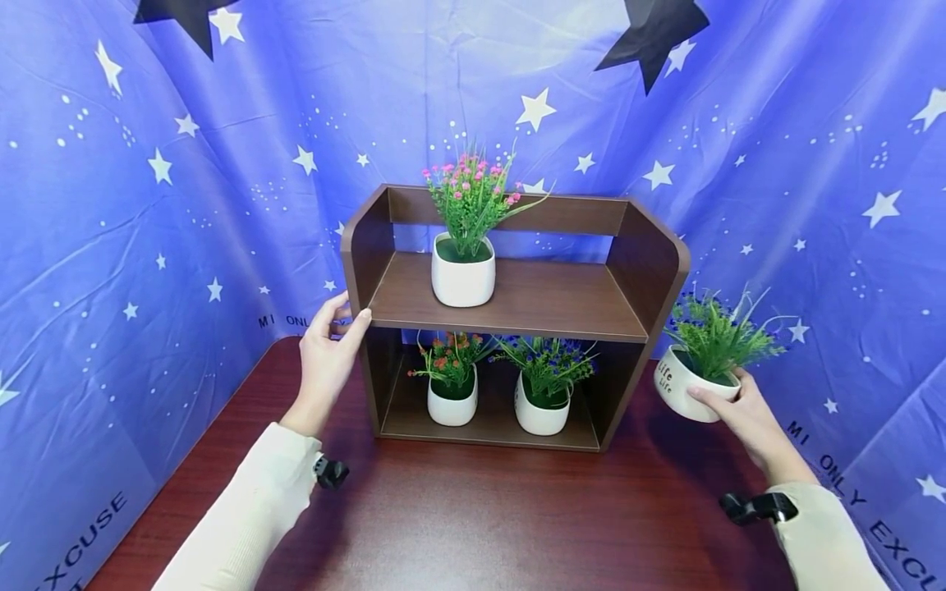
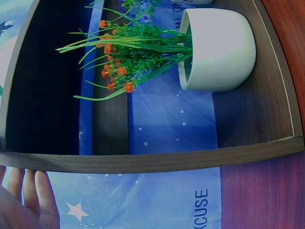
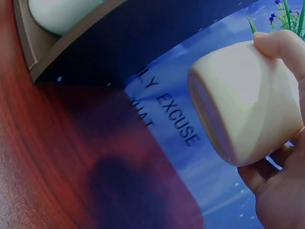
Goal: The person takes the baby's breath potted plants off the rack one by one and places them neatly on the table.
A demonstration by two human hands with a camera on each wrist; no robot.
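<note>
Arms, 2, extended forward and apart: left arm (image 1: 236, 509), right arm (image 1: 824, 533), each in a cream sleeve (image 1: 277, 468). Left grip (image 1: 329, 357): thumb spread from nearly straight fingers. Right grip (image 1: 761, 427): raised, thumb opposed to curled fingers, in a hold

"What is the left hand (image 2: 29, 202) doing there?"

"Straight fingers meet the outer side of a dark brown wooden shelf unit (image 2: 143, 162), fingertips touching the panel."

"And inside it?"

"A rounded, smooth white pot (image 2: 224, 50) stands on the bottom board (image 2: 257, 119), bearing a spray of thin green leaves (image 2: 157, 50) and small orange flowers (image 2: 108, 49). Near it, a plant with blue-violet flowers (image 2: 138, 8) shows only in part."

"The surroundings?"

"Blue cloth (image 2: 157, 200) printed with white stars and dark lettering (image 2: 201, 209) hangs behind; below lies a reddish-brown wood-grain tabletop (image 2: 267, 195)."
</note>
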